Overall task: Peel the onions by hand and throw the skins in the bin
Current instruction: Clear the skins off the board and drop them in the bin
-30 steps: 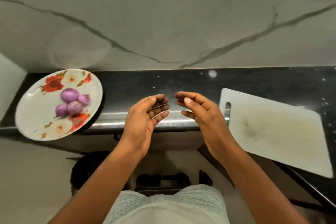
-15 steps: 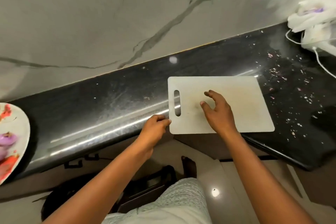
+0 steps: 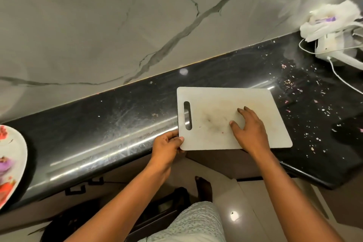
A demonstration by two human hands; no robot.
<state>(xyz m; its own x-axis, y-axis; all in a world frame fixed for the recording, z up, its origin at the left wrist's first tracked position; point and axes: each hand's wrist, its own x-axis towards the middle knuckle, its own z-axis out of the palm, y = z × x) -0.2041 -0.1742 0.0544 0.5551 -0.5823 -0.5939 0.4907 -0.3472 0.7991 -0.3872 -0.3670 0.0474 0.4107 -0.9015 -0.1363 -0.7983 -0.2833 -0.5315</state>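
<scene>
Onions are sitting on the floral plate at far left of the black counter — well apart from both hands, partly cut off by frame edge. Left hand is pinching the near-left corner of the white cutting board, thumb on top, fingers curled under. Right hand is lying flat w/ fingers spread on the board surface — gripping nothing. Skin bits are scattered on the counter at right.

Both forearms are bare and sleeveless, above a pale, finely patterned garment and one bare foot.
</scene>
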